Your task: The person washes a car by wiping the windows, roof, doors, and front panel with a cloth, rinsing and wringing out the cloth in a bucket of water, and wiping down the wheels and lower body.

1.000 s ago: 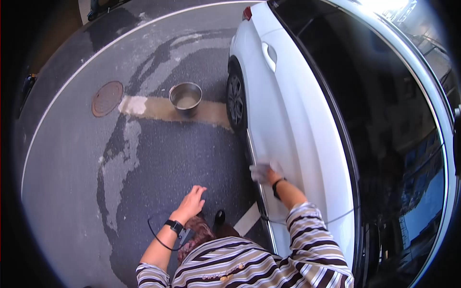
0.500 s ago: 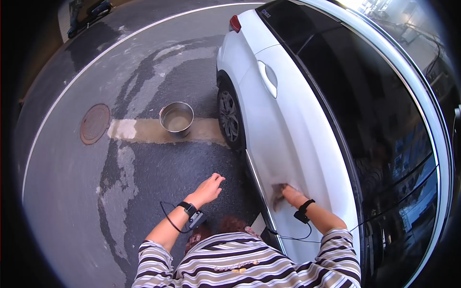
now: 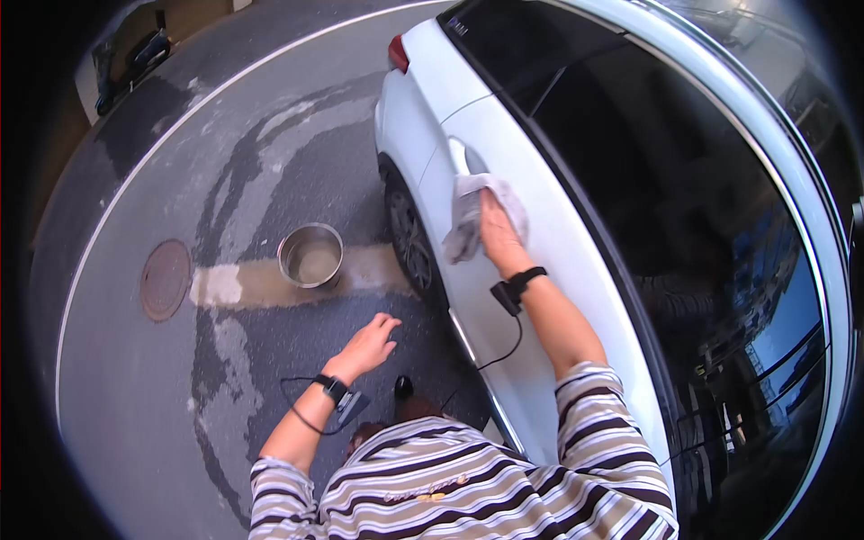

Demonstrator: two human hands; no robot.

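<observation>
A greyish-white cloth [image 3: 465, 220] lies under my right hand [image 3: 498, 229], pressed against the white car's rear door [image 3: 558, 261]. The cloth covers part of the door handle [image 3: 463, 157]. My right arm is stretched out along the door. Away from the car, above the wet ground, hangs my left hand [image 3: 364, 346], with its fingers loosely apart and nothing in them. Both wrists wear black straps with small devices and cables.
On the ground left of the rear wheel [image 3: 409, 234] stands a metal bucket [image 3: 310, 229] with cloudy water. A round manhole cover [image 3: 166, 280] lies farther left. Dark side windows [image 3: 666, 180] run along the car. A parked scooter [image 3: 148, 54] stands far back.
My right hand has swept the cloth from the lower door up and forward to the handle. My left hand has shifted slightly left. The whole view has turned a little.
</observation>
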